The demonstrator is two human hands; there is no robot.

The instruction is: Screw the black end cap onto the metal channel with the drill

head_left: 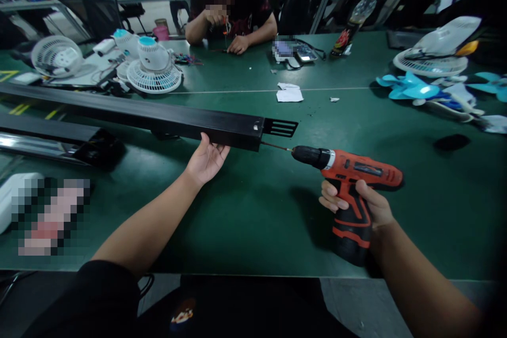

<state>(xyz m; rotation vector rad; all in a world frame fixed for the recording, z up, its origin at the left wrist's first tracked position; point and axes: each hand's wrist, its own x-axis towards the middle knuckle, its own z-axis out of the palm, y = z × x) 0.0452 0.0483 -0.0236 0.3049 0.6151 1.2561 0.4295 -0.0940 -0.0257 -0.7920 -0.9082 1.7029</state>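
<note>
My right hand (pixel 356 203) is wrapped round the grip of a red and black cordless drill (pixel 364 169), which points left. A long thin bit (pixel 277 146) runs from its chuck to the lower end of a long black rectangular beam (pixel 178 120). Whether the bit's tip is inside the beam I cannot tell. A flat black slotted plate (pixel 282 128) sticks out of the beam's end. My left hand (pixel 208 161) supports the beam from below near that end, thumb on the near side and fingers partly hidden under it.
Another dark beam (pixel 47 134) lies at left, above a blurred pinkish object (pixel 55 216). White fans (pixel 152 71), blue fan blades (pixel 412 86), paper scraps (pixel 289 92) and a bottle (pixel 352 26) are on the green table (pixel 245 222). Across it, a person (pixel 233 10) works with their hands.
</note>
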